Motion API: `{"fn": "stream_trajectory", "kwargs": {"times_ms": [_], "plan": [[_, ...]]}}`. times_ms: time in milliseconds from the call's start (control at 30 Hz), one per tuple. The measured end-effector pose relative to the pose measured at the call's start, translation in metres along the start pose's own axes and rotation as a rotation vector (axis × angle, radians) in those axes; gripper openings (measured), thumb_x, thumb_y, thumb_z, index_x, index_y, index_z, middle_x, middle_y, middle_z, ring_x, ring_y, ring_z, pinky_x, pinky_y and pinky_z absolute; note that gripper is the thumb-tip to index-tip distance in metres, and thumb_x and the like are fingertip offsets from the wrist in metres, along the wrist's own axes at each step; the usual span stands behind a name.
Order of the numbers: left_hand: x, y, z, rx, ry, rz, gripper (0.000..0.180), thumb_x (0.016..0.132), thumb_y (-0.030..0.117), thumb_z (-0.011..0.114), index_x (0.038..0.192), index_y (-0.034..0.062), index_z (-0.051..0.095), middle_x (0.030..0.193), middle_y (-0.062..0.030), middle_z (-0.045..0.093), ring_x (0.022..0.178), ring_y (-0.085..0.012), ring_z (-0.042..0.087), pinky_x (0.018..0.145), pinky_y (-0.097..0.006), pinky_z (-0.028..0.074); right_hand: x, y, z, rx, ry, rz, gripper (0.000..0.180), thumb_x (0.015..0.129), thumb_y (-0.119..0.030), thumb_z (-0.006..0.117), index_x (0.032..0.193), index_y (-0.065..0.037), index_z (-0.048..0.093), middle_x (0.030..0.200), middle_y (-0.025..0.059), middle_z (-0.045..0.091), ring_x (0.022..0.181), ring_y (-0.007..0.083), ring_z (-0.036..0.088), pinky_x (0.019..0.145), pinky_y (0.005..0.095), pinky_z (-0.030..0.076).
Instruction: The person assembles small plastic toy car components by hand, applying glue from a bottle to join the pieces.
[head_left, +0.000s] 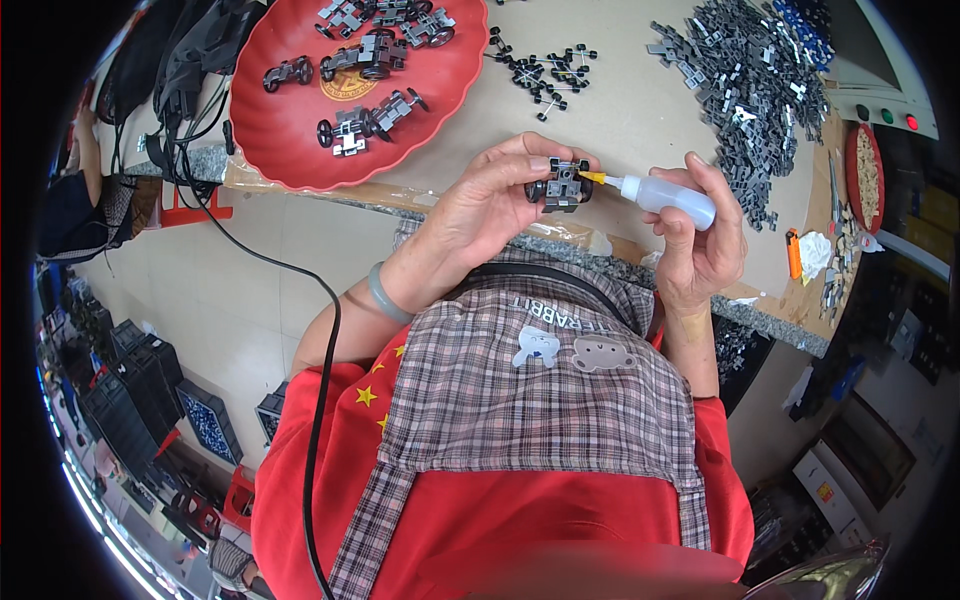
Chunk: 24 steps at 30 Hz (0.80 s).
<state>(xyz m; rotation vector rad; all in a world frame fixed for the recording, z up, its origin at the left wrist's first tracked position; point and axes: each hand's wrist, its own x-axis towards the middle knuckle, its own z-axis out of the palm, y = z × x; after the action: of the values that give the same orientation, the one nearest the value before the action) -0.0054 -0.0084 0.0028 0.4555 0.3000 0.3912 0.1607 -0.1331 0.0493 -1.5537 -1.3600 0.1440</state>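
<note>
Red tray of finished chassis; grey parts pile; loose axles.

Even, bright indoor light falls over the tabletop, leaving only faint, soft shadows under the hands. The red tray shows a mild sheen, no hard glare. The centre is sharp; toward the rim the fisheye bends straight edges strongly (the tabletop's front edge curves) and detail smears. Black corners surround the circular picture. A blurred patch sits at the lower edge.

Bare surface betw. red tray and grey parts heap; axle pile partly blocks far side.
</note>
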Motion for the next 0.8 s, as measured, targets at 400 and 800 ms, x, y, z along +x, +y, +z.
{"fn": "stream_trajectory", "kwargs": {"times_ms": [400, 800], "plan": [[0.0014, -0.0005, 0.0019, -0.017, -0.005, 0.029, 0.020, 0.087, 0.016, 0.055, 0.101, 0.0025, 0.059, 0.117, -0.0212, 0.057, 0.109, -0.0260, 0.056, 0.099, -0.038, 0.041, -0.0038, -0.0011, 0.0005, -0.056, 0.016, -0.011, 0.045, 0.082, -0.019, 0.071, 0.117, 0.004, 0.054, 0.096, 0.0162, 0.067, 0.079, 0.0244, 0.068, 0.066, 0.0298, 0.054], [0.0006, -0.0009, 0.0012, -0.022, 0.000, 0.023, 0.021, 0.088, 0.016, 0.054, 0.103, 0.0015, 0.058, 0.118, -0.0219, 0.056, 0.110, -0.0256, 0.055, 0.098, -0.038, 0.042, -0.0036, -0.0031, 0.0010, -0.109, 0.013, -0.062, 0.045, 0.082, -0.021, 0.071, 0.116, 0.005, 0.055, 0.093, 0.0167, 0.067, 0.077, 0.0234, 0.067, 0.064, 0.0293, 0.054]]}}
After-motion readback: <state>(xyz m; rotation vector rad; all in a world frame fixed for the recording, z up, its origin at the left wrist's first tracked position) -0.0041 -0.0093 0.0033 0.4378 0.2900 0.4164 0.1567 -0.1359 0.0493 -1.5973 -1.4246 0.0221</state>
